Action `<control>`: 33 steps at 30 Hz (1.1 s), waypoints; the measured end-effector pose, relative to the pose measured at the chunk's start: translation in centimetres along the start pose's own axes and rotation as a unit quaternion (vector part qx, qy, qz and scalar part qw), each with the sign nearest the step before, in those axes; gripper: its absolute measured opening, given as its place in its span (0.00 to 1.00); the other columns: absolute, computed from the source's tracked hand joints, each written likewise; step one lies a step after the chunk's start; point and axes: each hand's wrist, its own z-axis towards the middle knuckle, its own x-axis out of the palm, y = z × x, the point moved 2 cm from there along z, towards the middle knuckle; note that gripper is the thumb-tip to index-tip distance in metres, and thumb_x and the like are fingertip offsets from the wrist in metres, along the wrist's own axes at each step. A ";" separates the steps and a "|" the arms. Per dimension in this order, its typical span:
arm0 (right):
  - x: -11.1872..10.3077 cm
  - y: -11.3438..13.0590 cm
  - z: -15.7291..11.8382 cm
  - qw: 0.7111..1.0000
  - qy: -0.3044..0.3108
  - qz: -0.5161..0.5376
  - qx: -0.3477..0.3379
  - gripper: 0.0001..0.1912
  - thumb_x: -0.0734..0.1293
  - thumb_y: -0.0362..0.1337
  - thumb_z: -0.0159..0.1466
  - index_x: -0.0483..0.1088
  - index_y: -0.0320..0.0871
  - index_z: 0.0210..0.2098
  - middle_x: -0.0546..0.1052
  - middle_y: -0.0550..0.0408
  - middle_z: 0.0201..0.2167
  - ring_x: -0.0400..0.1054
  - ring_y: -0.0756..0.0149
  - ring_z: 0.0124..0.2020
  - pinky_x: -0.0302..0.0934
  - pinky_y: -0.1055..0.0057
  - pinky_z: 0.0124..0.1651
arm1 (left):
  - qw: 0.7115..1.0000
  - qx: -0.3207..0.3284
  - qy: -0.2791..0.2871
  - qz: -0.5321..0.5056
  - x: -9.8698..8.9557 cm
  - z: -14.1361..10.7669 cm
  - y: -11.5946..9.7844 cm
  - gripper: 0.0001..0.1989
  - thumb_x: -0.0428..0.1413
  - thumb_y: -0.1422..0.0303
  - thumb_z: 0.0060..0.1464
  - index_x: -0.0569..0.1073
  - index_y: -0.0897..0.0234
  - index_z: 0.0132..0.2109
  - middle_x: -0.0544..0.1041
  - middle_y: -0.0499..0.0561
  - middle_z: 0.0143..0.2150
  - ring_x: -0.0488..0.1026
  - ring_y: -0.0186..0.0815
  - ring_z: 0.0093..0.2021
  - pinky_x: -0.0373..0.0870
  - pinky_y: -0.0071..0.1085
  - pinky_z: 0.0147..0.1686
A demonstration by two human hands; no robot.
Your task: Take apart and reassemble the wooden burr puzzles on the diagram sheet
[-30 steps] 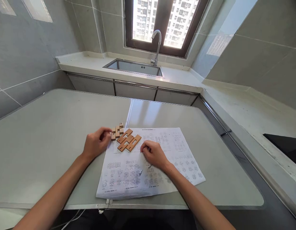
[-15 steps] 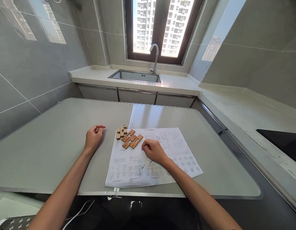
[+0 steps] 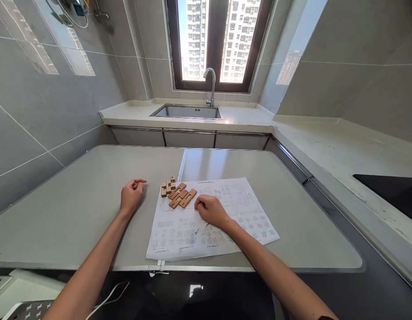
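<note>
My left hand (image 3: 131,195) rests on the grey table, left of the paper, its index finger stretched out and nothing held. On the printed paper sheet (image 3: 179,244), my right hand (image 3: 210,209) lies with fingers curled in, and no object shows in them. Just left of it sit several flat brown wooden pieces (image 3: 187,198) with slots and dark marks, fitted together at a slant. Behind these, at the sheet's upper left corner, stands a cluster of small light wooden blocks (image 3: 167,187).
The folding table (image 3: 75,213) has a seam down its middle and a latch (image 3: 158,273) at the front edge. Beyond it are a counter with a sink (image 3: 189,111) and a faucet (image 3: 212,86). A white cable (image 3: 107,300) hangs at the lower left.
My left index finger has straightened out from a curled pose. The view has tilted up slightly. My right hand and the wooden pieces stay in place.
</note>
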 end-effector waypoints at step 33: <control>0.4 -0.4 0.0 1.000 0.013 -0.008 -0.009 0.15 0.61 0.22 0.62 0.71 0.45 0.27 0.77 0.58 0.29 0.68 0.67 0.30 0.56 0.71 0.36 | 0.999 0.018 0.002 -0.033 0.3 0.2 0.4 0.15 0.54 0.61 0.52 0.80 0.63 0.41 0.56 0.40 0.20 0.52 0.32 0.22 0.51 0.29 0.24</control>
